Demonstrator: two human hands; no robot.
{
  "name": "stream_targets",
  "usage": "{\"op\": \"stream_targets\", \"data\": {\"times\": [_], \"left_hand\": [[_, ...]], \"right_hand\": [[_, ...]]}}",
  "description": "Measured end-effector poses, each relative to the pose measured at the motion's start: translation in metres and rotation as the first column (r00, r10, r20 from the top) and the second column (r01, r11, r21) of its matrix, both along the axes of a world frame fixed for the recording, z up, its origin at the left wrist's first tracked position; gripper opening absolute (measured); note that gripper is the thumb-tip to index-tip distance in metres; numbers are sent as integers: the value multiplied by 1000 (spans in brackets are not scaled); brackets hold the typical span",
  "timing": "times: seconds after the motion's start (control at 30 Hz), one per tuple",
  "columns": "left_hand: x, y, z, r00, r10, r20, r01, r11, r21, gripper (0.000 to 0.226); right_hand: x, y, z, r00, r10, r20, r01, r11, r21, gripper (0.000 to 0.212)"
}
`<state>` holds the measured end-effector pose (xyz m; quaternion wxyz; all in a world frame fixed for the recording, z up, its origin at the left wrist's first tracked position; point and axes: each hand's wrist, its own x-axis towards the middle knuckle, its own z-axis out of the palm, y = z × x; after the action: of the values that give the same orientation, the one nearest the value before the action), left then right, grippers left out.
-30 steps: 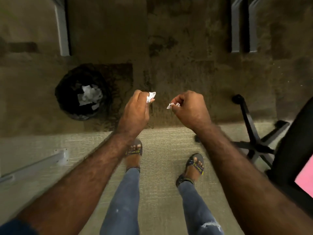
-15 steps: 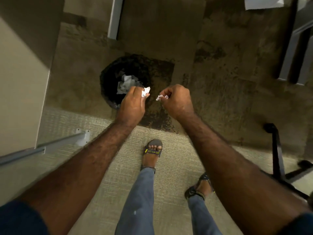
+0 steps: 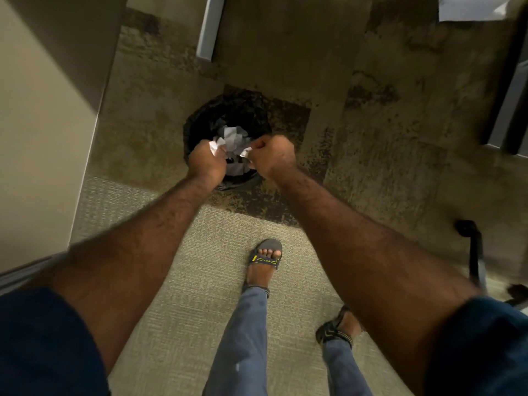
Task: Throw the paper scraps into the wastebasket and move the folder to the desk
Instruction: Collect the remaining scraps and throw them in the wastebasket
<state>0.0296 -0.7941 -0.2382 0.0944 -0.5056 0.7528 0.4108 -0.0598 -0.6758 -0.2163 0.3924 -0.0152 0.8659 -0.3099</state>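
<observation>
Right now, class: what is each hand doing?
Left hand: closed, holding a paper scrap over the wastebasket.
Right hand: closed, pinching a smaller scrap.

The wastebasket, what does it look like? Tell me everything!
The wastebasket is round and black, seemingly lined with a dark bag. It stands upright on the brown carpet. White crumpled paper lies inside. Two hands hold more scraps over its near side, hiding part of the rim.
</observation>
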Motion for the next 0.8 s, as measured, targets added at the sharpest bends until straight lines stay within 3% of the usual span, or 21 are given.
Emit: {"op": "stream_targets", "data": {"times": [0.17, 0.33, 0.53, 0.8], "left_hand": [[-16, -10, -20, 949, 307, 68, -314, 911, 268, 37], [-29, -7, -26, 889, 454, 66, -443, 814, 375, 38], [-36, -3, -28, 889, 458, 8, -434, 835, 337, 37], [-37, 19, -21, 932, 360, 35, -362, 927, 100, 32]], "right_hand": [[-3, -18, -7, 987, -106, 121, 116, 990, -85, 24], [-1, -23, -3, 978, -153, 140, 167, 981, -97, 32], [-3, -17, 2, 972, -190, 136, 208, 969, -136, 32], [1, 24, 10, 965, -236, 119, 254, 951, -177, 34]]}}
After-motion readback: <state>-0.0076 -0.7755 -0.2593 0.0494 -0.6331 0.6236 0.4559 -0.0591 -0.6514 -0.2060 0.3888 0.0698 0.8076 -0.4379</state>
